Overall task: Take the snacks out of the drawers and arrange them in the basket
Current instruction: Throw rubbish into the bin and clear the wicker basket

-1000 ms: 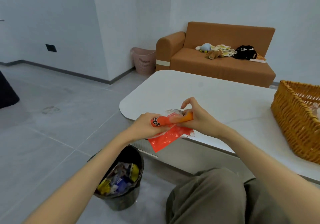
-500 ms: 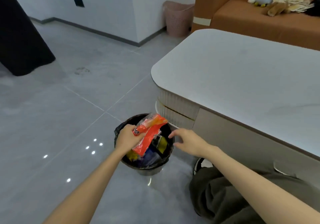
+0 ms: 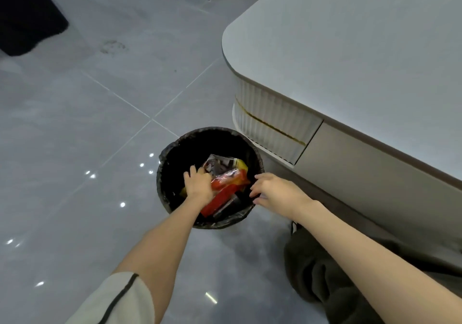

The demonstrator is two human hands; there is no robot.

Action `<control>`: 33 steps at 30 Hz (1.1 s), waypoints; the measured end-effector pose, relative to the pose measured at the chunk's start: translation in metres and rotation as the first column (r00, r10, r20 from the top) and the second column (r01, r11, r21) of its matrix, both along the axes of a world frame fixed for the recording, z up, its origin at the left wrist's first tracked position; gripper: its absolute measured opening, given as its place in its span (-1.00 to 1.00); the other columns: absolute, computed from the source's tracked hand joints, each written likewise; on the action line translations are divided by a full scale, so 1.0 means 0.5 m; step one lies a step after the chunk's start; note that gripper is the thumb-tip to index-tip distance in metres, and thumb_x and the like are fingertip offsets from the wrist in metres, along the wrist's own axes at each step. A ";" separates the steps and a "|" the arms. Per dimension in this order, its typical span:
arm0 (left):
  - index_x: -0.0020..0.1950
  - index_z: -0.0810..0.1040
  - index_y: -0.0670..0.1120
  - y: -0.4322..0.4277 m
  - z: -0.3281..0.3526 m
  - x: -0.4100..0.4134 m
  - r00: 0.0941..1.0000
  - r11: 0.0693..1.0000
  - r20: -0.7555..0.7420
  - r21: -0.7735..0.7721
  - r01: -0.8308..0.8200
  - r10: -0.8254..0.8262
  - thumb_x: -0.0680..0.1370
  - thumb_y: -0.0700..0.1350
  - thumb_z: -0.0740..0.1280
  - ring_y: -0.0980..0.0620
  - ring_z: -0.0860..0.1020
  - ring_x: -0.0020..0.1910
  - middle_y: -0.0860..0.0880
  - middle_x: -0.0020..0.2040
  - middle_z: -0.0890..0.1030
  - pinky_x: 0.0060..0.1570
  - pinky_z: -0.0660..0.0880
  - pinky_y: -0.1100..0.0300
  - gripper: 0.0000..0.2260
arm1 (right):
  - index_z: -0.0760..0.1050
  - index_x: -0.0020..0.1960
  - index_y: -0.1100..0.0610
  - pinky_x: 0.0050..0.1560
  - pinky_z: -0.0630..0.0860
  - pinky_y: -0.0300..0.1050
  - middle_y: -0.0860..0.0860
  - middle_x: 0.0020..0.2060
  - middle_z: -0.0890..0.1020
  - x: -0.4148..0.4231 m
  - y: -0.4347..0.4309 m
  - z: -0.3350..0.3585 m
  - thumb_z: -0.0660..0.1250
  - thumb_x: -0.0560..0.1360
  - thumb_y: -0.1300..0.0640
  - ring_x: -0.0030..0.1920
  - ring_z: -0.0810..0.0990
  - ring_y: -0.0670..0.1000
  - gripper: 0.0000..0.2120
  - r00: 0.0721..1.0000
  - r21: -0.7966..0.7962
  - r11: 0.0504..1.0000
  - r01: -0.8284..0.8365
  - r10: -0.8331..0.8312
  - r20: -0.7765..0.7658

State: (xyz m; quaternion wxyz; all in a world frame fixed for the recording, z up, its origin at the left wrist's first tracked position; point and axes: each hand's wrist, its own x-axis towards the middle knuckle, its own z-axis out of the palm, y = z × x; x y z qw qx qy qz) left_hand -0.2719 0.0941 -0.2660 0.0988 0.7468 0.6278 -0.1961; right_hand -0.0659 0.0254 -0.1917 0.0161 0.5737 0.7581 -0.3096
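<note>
Orange wrapper [image 3: 226,186] gripped by left hand [image 3: 198,185] inside bin [image 3: 175,158], right hand [image 3: 275,190] just beside, fingers loose and empty: likely discarding step; next, let go, return to drawers.

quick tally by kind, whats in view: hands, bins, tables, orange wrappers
hands: 2, left hand and right hand
bin: 1
table: 1
orange wrapper: 1, gripped by the left hand inside the bin
total: 5
</note>
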 end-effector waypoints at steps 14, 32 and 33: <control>0.57 0.07 0.00 -0.043 -0.010 -0.030 0.928 0.922 0.121 0.211 0.324 -0.354 0.63 0.14 0.09 -0.17 -0.07 0.55 -0.05 0.57 0.12 0.46 -0.19 -0.18 -0.46 | 0.65 0.08 -0.03 0.23 0.46 -0.02 -0.01 0.25 0.52 0.002 0.003 -0.017 0.38 0.50 -0.02 0.28 0.44 -0.03 -0.81 0.996 0.029 0.998 0.051 -0.049 -0.079; 0.59 -0.07 0.01 -0.040 0.026 0.032 0.967 0.979 0.199 -0.097 0.181 -0.159 0.66 0.09 0.06 -0.06 0.00 0.56 -0.05 0.59 0.00 0.51 0.05 0.01 -0.45 | 0.50 0.33 -0.02 0.35 0.38 -0.06 -0.06 0.35 0.48 0.022 -0.030 0.055 0.26 0.59 0.10 0.38 0.37 -0.03 -0.68 0.999 0.102 0.994 0.028 -0.025 -0.029; 0.59 -0.03 -0.01 -0.050 0.051 0.027 0.953 0.980 0.251 -0.056 0.190 -0.171 0.65 0.08 0.07 -0.07 0.09 0.54 -0.06 0.57 0.09 0.48 0.13 0.02 -0.45 | 0.49 0.33 -0.02 0.33 0.40 -0.06 -0.06 0.34 0.49 0.026 -0.035 0.074 0.26 0.59 0.11 0.36 0.38 -0.03 -0.68 0.999 0.124 0.992 0.035 -0.032 -0.027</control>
